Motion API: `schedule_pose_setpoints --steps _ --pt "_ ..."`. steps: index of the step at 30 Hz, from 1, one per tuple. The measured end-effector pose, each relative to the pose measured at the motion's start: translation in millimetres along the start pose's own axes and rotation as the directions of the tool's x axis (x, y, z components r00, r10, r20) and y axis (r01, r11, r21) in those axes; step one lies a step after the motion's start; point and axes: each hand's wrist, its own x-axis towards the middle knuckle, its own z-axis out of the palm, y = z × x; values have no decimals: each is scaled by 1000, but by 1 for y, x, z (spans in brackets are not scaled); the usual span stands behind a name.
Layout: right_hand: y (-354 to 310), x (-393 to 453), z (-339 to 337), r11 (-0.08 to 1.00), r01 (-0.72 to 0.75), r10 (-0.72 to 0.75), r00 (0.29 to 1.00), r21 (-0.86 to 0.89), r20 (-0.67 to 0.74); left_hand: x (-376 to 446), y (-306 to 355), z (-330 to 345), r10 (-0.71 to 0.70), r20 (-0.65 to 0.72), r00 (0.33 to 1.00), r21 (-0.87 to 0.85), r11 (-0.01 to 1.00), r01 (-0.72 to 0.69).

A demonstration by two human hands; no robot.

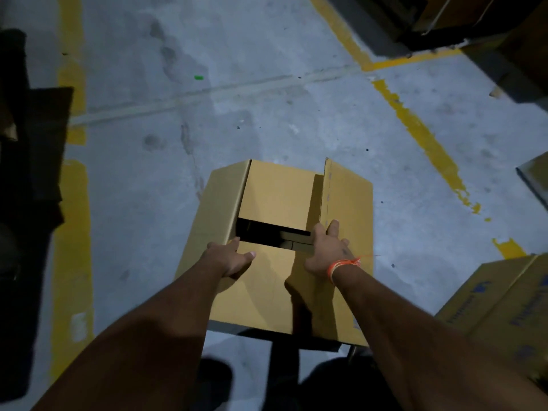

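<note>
Box: the cardboard box [275, 197] sits near centre on the grey floor [142, 173], top up, long axis running near to far.
Flaps: near and far ones are folded in, with a dark gap between them.
Left hand: the left hand [229, 259] presses the near flap, fingers relaxed, thumb out.
Right hand: the right hand [326, 250] has its fingers spread apart, touching the right flap.
Material: smooth brown card, square-edged.

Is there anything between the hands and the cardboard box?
No, nothing visible. The left hand and the right hand both touch the top flaps of the cardboard box.
</note>
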Motion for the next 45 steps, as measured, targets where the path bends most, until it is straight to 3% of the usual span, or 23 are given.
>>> schedule_pose_setpoints --steps 5,10,17,20,22,25,27,29,32,34,37,41,43,45 --pt "22 -13 -26 983 168 -166 985 66 -34 -12 1 12 -66 -29 997 -31 997 65" --pt "29 -25 -61 917 353 -338 935 186 -107 -10 0 1 -106 -147 983 -138 987 86" --pt "27 -31 -91 847 353 -316 936 398 -157 -3 -13 1 -136 -162 977 -69 990 126" --pt "41 -21 -92 921 282 -212 941 269 -263 -1 -18 0 -186 -173 967 -46 983 180" --pt "52 -12 -87 993 119 -107 943 20 -316 -3 -18 -2 -235 -211 949 -55 972 229" --pt "58 -6 -75 882 -102 -111 905 -461 -412 -1 -18 -7 -267 -246 932 -70 964 258" --pt "58 0 -66 806 -140 -145 895 -575 -422 4 -22 -8 -283 -245 927 -99 959 266" --pt "60 10 -53 796 -77 -150 936 -600 -319 9 -28 -7 -304 -228 925 -131 951 280" --pt "57 29 -34 898 83 -132 988 -432 -84 14 -34 -7 -353 -205 913 -219 926 308" --pt "52 43 -18 951 105 -108 994 -292 7 20 -38 -5 -388 -182 904 -295 898 326" --pt "42 61 -3 996 77 -73 992 -36 99 33 -45 -4 -386 -133 913 -376 872 314" --pt "38 78 2 967 -46 -1 983 252 183 47 -53 -2 -392 -78 917 -471 825 313" --pt "43 83 5 960 -94 34 974 262 225 46 -54 -2 -405 -93 910 -492 813 312" --pt "49 85 8 987 -53 19 976 152 216 46 -53 0 -431 -128 893 -497 807 319"
